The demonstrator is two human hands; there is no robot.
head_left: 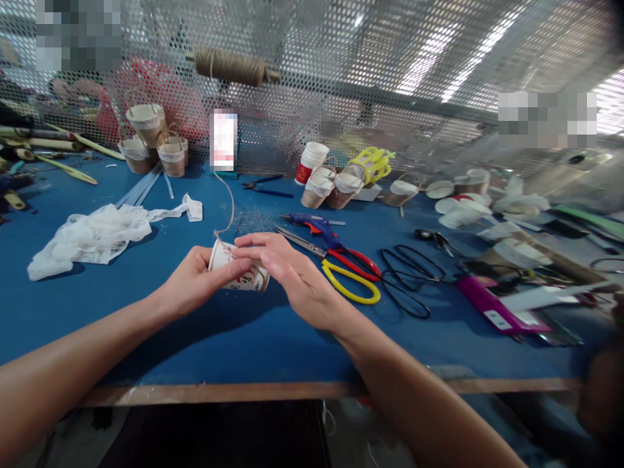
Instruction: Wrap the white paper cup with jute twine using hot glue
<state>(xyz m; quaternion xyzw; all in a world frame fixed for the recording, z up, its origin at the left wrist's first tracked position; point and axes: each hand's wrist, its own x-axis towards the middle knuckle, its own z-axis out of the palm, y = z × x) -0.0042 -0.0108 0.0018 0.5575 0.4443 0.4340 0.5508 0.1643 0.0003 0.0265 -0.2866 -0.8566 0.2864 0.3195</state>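
Printed paper cup (pixel 249 279), tipped sideways above the blue table (pixel 219 357), its rim toward nine o'clock. Left hand (pixel 195 279) pinches it from eight o'clock, thumb on the near wall; right hand (pixel 297 276) lies across it from four, fingers extended and together, pressure impossible to judge. Presumably light, thin-walled and easily dented; best gripped gently near rim or base. Outward: twine (pixel 232 198) at twelve, glue gun (pixel 316 225) at two, scissors (pixel 353 266) at three, white gauze (pixel 104 227) past nine.
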